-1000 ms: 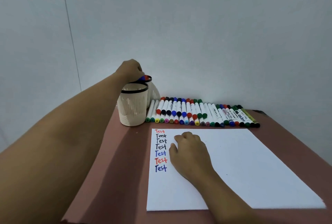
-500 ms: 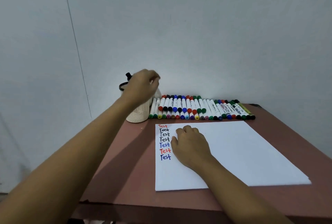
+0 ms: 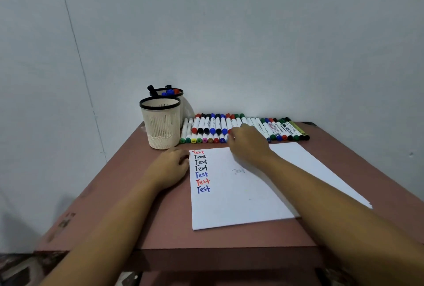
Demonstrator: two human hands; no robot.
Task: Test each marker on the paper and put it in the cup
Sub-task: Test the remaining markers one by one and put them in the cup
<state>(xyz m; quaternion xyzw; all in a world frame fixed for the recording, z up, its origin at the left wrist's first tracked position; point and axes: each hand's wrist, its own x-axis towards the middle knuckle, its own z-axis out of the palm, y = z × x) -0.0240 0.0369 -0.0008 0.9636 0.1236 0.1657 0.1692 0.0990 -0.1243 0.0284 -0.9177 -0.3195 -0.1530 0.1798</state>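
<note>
Soft, even, dim light; faint shadows, slight blur, wide-angle edge distortion.

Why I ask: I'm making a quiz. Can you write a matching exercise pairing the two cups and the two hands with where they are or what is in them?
Things
1. front cup
2. back cup
3. left hand
4. right hand

Places or states
A. over the marker row
B. markers stick up out of it
C. at the left edge of the paper
D. no markers visible inside

Pairs: 1-D, 2-B, 3-C, 4-A
</note>
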